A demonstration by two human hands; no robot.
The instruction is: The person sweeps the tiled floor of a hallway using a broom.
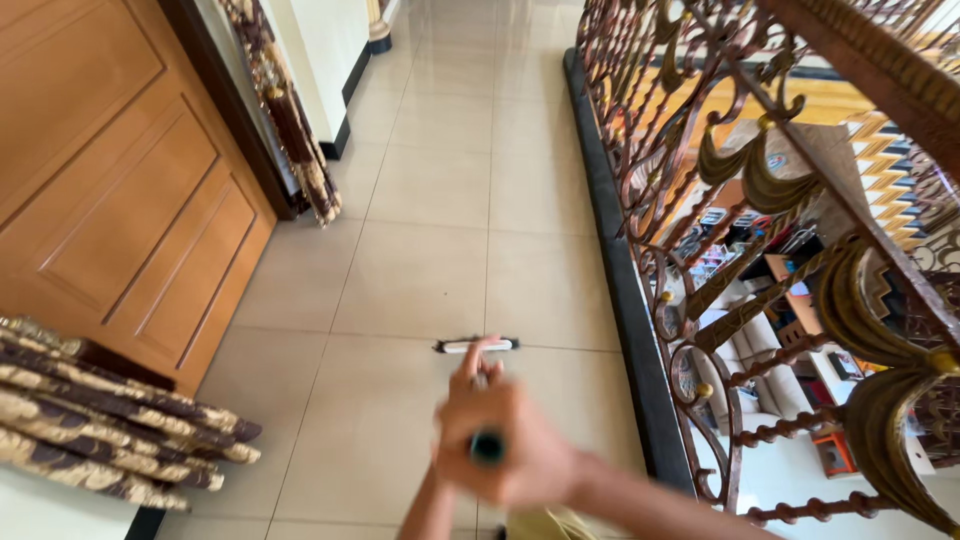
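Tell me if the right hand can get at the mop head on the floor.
Probably not directly: both hands grip the handle's top, and the mop head lies at the pole's far end on bare tiles.

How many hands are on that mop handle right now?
2. Both hands are clasped together around the handle's dark end at bottom centre, blurred, so I cannot tell left from right. The mop head lies on the tiled floor ahead.

Blurred hands [505, 440], perhaps overlapping
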